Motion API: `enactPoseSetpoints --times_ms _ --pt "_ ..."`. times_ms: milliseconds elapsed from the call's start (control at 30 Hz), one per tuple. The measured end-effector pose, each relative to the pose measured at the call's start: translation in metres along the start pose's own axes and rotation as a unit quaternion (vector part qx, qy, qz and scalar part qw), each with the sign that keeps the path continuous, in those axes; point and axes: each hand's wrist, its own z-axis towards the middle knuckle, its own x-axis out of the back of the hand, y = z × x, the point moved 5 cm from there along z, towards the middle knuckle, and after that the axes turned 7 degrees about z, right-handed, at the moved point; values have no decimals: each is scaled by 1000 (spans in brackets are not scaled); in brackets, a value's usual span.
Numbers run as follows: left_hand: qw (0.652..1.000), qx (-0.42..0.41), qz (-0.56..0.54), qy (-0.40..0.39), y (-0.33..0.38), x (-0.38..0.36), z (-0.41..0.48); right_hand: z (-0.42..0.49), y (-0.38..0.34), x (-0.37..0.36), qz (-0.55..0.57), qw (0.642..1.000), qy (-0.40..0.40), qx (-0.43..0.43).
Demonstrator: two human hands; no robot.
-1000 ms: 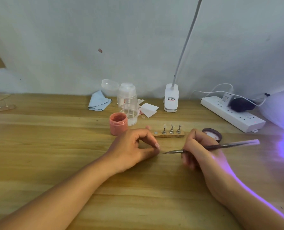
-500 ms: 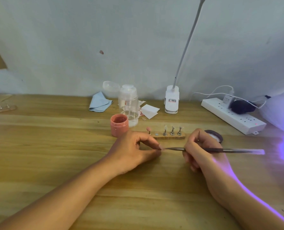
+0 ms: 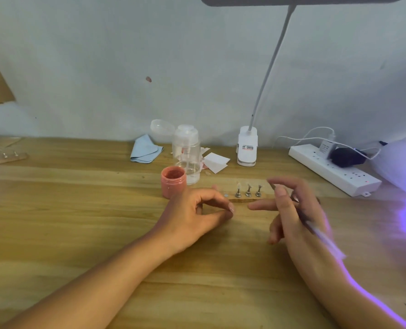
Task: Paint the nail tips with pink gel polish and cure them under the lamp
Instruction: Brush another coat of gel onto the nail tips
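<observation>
My left hand (image 3: 197, 210) rests on the wooden table with thumb and index finger pinched together on a small nail tip, mostly hidden by the fingers. My right hand (image 3: 292, 210), blurred by motion, grips the thin brush (image 3: 320, 236). The brush's tip points away from me, over the right end of the wooden strip (image 3: 242, 199). Three metal stands with clear nail tips (image 3: 248, 191) stand on that strip. The open pink gel jar (image 3: 173, 184) sits just behind my left hand. The curing lamp (image 3: 401, 162) glows purple at the right edge.
A white power strip (image 3: 332, 172) with plugs lies at the back right. The desk lamp's clip base (image 3: 247, 148), a clear pump bottle (image 3: 186, 150), a blue cloth (image 3: 145, 150) and white pads (image 3: 216, 162) line the wall. Another holder strip (image 3: 5, 156) lies far left.
My right hand has drawn the brush away from my left fingertips and swung its tip up toward the strip. My left hand has stayed in place.
</observation>
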Motion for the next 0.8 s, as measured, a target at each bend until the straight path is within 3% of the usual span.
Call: enactPoseSetpoints --times_ms 167,300,500,800 --pt "999 8 -41 0 -2 -3 -2 1 6 -11 -115 991 -67 33" --pt "995 46 -90 -2 -8 -4 0 1 9 -16 -112 988 -101 24" --pt "991 59 -112 -43 -6 -12 0 1 5 -17 -125 986 -84 70" --pt "989 106 -97 -31 -3 -13 -2 -3 -5 -18 -153 973 -79 156"
